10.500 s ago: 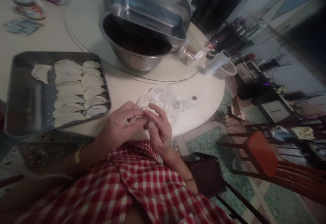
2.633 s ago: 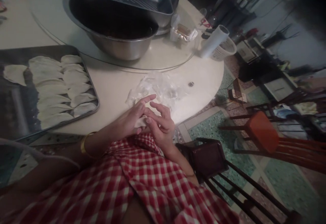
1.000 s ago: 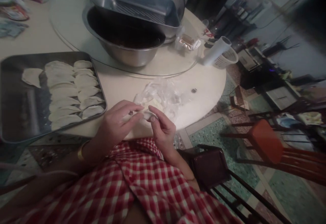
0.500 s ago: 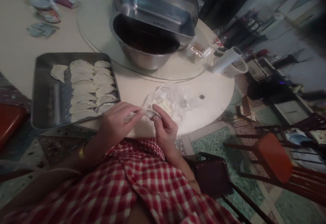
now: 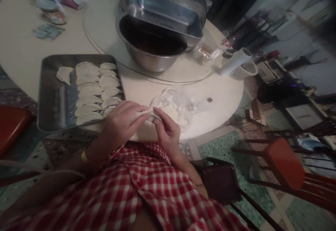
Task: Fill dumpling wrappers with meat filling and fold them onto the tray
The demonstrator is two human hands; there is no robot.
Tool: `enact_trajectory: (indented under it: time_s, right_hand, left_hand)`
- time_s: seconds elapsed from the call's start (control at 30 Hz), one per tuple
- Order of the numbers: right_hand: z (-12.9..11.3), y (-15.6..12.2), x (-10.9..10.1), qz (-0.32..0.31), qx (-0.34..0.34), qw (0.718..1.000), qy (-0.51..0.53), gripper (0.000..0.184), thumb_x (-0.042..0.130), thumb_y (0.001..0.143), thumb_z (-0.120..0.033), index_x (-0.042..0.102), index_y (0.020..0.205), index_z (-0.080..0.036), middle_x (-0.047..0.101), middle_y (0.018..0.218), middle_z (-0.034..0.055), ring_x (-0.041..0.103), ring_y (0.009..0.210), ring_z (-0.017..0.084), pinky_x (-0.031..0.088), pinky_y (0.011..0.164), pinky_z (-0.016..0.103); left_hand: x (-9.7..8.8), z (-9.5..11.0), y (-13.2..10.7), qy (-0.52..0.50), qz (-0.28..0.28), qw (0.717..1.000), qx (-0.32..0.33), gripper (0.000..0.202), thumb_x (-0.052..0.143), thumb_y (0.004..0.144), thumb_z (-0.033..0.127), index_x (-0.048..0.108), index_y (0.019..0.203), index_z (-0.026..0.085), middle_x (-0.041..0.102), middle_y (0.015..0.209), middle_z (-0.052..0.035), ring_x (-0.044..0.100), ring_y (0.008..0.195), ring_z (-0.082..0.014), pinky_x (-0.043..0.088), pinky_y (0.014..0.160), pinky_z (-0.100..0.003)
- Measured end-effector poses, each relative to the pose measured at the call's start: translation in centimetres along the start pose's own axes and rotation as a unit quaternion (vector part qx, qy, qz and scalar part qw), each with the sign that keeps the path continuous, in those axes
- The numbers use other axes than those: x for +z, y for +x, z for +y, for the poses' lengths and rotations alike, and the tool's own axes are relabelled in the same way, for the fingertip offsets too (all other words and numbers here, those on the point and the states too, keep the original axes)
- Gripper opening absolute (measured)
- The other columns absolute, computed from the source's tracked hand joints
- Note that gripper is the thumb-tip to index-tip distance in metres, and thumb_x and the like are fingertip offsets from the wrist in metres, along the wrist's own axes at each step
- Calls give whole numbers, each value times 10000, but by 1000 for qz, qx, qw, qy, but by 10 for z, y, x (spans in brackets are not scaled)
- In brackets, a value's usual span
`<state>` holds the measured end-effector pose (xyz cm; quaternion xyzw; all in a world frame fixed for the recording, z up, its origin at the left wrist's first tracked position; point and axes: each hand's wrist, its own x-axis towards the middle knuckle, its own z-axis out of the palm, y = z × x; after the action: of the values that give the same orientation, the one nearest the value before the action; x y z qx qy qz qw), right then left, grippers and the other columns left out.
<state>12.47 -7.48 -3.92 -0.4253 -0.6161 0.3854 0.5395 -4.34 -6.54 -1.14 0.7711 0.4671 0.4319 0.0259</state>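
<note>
My left hand [image 5: 123,124] and my right hand [image 5: 166,133] meet at the near edge of the round table [image 5: 31,52], fingers pinched together on a pale dumpling [image 5: 149,116] held between them. Just behind the hands lies a clear plastic bag [image 5: 181,101] with pale wrappers in it. To the left sits a metal tray [image 5: 48,98] with several folded dumplings [image 5: 91,91] laid in rows. A large steel bowl [image 5: 149,57] with dark filling stands further back.
A metal rack pan and a lid [image 5: 168,7] rest on the bowl. A white roll in a small basket [image 5: 237,64] sits at the table's right edge. Packets and a jar [image 5: 51,14] lie far left. Red stools [image 5: 285,162] and a dark stool [image 5: 220,180] stand on the floor.
The view has swung slightly left. My hands have stayed together at the table edge, fingers working along the dumpling; the right hand's fingers have closed tighter on it.
</note>
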Motion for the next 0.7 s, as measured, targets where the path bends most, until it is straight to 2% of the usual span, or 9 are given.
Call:
enact_trajectory:
  time_s: [0.17, 0.27, 0.37, 0.5, 0.57, 0.63, 0.7]
  right_hand:
    - [-1, 0, 1, -39, 68, 995, 62, 335, 599, 877, -324, 648, 1208, -300, 697, 1240, 8, 657, 1150, 174, 529, 1042, 380]
    - [-2, 2, 0, -71, 108, 987, 99, 368, 617, 861, -349, 630, 1226, -300, 691, 1250, 8, 640, 1175, 185, 539, 1025, 394]
    - [-1, 3, -1, -92, 109, 981, 134, 421, 625, 857, -349, 586, 1274, -316, 656, 1304, 7, 604, 1229, 192, 524, 1042, 412]
    - [2, 3, 0, -112, 106, 978, 142, 470, 626, 854, -336, 545, 1317, -320, 623, 1349, 15, 586, 1252, 199, 473, 1100, 441]
    - [3, 3, 1, -118, 108, 977, 139, 476, 622, 854, -329, 540, 1322, -314, 622, 1348, 18, 583, 1256, 201, 469, 1105, 438]
    - [4, 4, 1, -122, 109, 977, 137, 479, 614, 856, -316, 532, 1328, -311, 621, 1350, 16, 578, 1261, 203, 481, 1095, 430]
    - [4, 5, 0, -127, 108, 976, 139, 491, 604, 856, -304, 517, 1340, -312, 616, 1356, 12, 573, 1267, 206, 489, 1087, 430]
  left_hand:
    - [2, 1, 0, 57, -5, 997, 54, 99, 571, 888, 169, 622, 803, 164, 667, 747, -48, 612, 717, -190, 488, 726, -334]
    - [-1, -1, 0, 77, -14, 995, 63, 70, 591, 886, 208, 639, 914, 165, 695, 835, -60, 621, 769, -205, 486, 751, -348]
    - [-6, -2, 4, 70, -36, 993, 83, 196, 608, 885, 236, 623, 1069, 169, 701, 944, -73, 622, 856, -215, 485, 798, -356]
    - [-10, 2, 10, 53, -76, 990, 109, 59, 570, 900, 172, 628, 910, 174, 671, 838, -51, 592, 801, -193, 477, 776, -344]
    - [-10, 2, 11, 59, -81, 989, 109, 75, 561, 898, 147, 615, 850, 168, 658, 798, -49, 579, 777, -192, 471, 767, -349]
    - [-10, 1, 12, 67, -84, 989, 106, 62, 559, 900, 155, 620, 887, 158, 663, 815, -55, 581, 785, -197, 468, 764, -354]
    - [-11, -2, 13, 74, -101, 986, 111, 124, 552, 912, 190, 628, 1001, 148, 677, 875, -64, 589, 817, -203, 467, 771, -358]
